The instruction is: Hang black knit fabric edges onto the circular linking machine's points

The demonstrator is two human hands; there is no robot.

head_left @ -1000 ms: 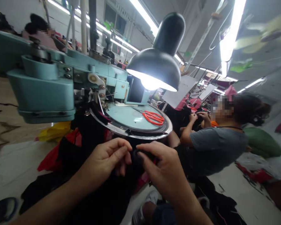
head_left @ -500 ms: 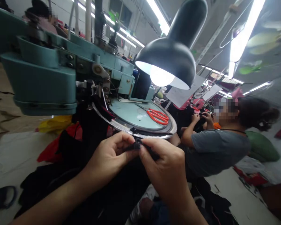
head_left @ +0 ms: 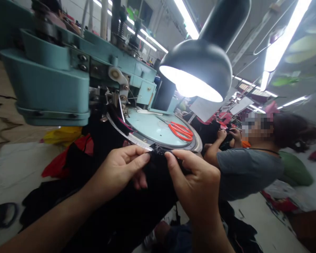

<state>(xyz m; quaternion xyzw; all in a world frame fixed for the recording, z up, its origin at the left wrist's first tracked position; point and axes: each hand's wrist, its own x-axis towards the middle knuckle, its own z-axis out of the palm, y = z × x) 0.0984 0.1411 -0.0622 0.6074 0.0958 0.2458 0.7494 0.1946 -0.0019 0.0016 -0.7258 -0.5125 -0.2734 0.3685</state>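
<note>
Black fabric [head_left: 158, 175] is pinched in both left grip [head_left: 118, 170] and right grip [head_left: 197, 175], right up against the toothed ring [head_left: 131, 138]. Orange-handled scissors [head_left: 181, 131] on the teal plate [head_left: 150, 123], lamp [head_left: 197, 58] above, co-worker [head_left: 249, 172] off right.

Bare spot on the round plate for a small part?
Yes: the pale-blue round plate is bare left of the orange-handled metal scissors, between the flat white strip behind and the toothed silver ring in front. Crowded: the front rim, where left hand and right hand hold black fabric.
</note>
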